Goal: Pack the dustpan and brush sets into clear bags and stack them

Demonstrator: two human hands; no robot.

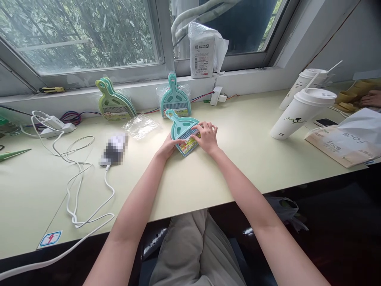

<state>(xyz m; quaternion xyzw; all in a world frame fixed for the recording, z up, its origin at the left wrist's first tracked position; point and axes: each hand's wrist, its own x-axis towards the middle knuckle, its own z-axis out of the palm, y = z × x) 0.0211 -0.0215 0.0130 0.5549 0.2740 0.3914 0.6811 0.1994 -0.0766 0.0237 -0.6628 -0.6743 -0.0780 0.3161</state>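
Note:
A teal mini dustpan-and-brush set (182, 126) with a yellow printed label is held tilted just over the table, its handle pointing up and left. My left hand (168, 147) grips its lower left edge, thumb on the front. On the right side, my right hand (207, 137) has its fingers bent over the label and edge. Right behind it, another teal dustpan set (175, 99) in clear wrap leans on the window ledge. Farther left, several green and teal dustpan sets (114, 101) lean together. A crumpled clear plastic bag (141, 126) lies in front of them.
White cables (77, 190) and a blurred phone-like object (114, 149) lie on the left. Two white cups with straws (300, 113) and a paper bag (345, 139) stand right. A wrapped box (204, 53) sits on the ledge. Another person's hand (372, 98) shows far right.

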